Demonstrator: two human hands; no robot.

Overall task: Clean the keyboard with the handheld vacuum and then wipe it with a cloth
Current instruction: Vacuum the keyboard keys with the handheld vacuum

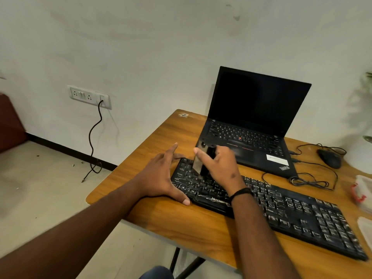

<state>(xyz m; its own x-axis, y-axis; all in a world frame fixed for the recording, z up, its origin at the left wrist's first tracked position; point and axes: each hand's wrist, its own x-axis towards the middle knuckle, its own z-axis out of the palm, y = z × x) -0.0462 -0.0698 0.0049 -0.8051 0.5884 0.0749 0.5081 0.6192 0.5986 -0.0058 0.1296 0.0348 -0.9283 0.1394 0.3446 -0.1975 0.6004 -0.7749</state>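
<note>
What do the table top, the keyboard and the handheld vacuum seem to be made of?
Table top: looks like wood or a wood-pattern laminate, smooth, with brown grain lines; which one cannot be told.
Keyboard: black plastic by its look, keys fairly glossy with pale marks.
Handheld vacuum, held by the right hand: shiny black and silvery body, probably plastic; the picture is blurred there.

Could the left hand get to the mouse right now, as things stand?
Probably not easily. The left hand braces the keyboard at its left end, while the mouse lies far right, beyond the right hand holding the vacuum.
</note>
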